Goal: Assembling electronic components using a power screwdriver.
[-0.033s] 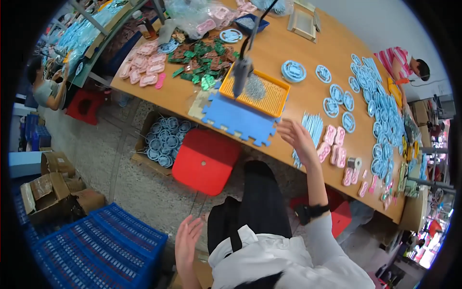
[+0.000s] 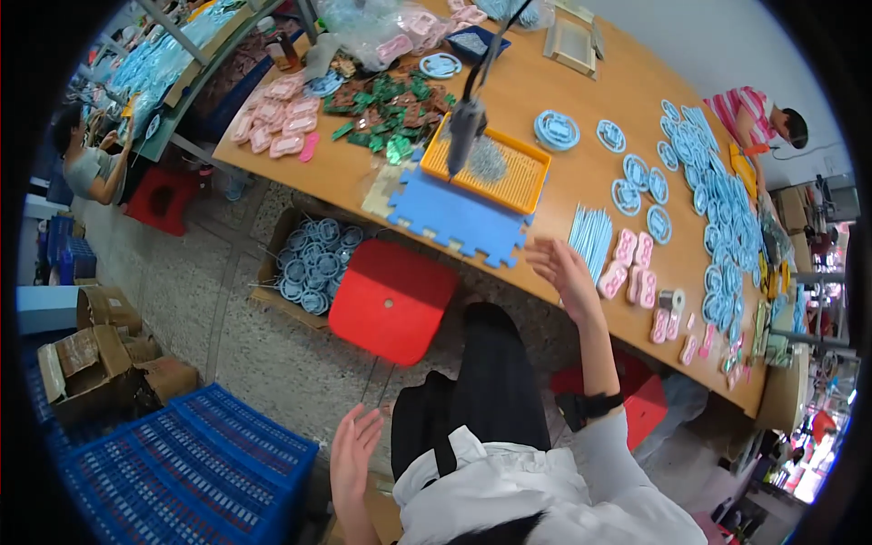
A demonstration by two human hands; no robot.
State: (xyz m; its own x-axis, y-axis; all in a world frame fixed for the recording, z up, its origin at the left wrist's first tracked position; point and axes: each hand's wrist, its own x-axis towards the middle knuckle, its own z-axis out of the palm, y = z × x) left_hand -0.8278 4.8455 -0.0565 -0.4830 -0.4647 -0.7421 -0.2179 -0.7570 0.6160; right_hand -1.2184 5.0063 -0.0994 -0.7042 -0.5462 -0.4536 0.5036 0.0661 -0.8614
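Note:
My right hand (image 2: 565,272) is at the table's near edge, fingers apart and holding nothing. It is close to the corner of a blue foam mat (image 2: 454,218) and a bundle of light-blue sticks (image 2: 590,238). Low beside my left knee, well away from the table, my left hand (image 2: 354,451) is open too, with no object in it. Behind the mat lies a yellow tray (image 2: 529,184) with a heap of small metal pieces (image 2: 486,162), perhaps screws. A dark, cylindrical power tool (image 2: 465,132) hangs by its cord over the tray.
Pink parts (image 2: 627,263) and light-blue round pieces (image 2: 718,218) cover the table's right side; green and brown parts (image 2: 391,113) lie left. A red stool (image 2: 391,304), a box of blue pieces (image 2: 313,263) and blue crates (image 2: 191,463) stand below. Two other people (image 2: 749,118) work nearby.
The view has shifted slightly, so the table and stool sit a little differently in the picture. Both hands stay open, in nearly the same places.

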